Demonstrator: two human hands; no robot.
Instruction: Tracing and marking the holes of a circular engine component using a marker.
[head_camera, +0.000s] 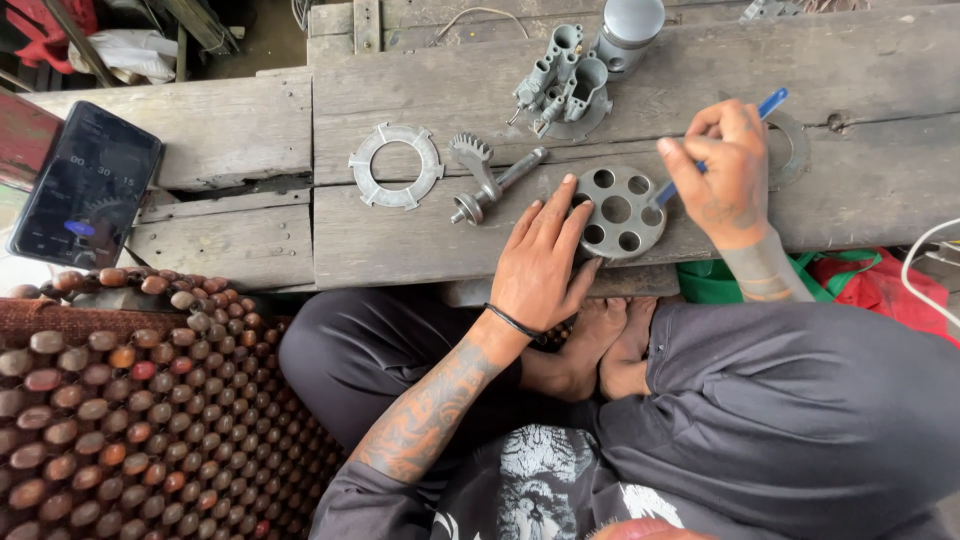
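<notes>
Hands: left hand (541, 262) laid flat, fingers spread, steadying the disc (616, 212) on the bench (400, 240); right hand (726, 170) pinched on a blue brush (768, 103) at its rim; disc judged heavy, rigid, possibly oily, best gripped by rim or holes.

Left hand (540, 262) lies flat, fingers spread; right hand (725, 170) pinches, wrist bent.
</notes>
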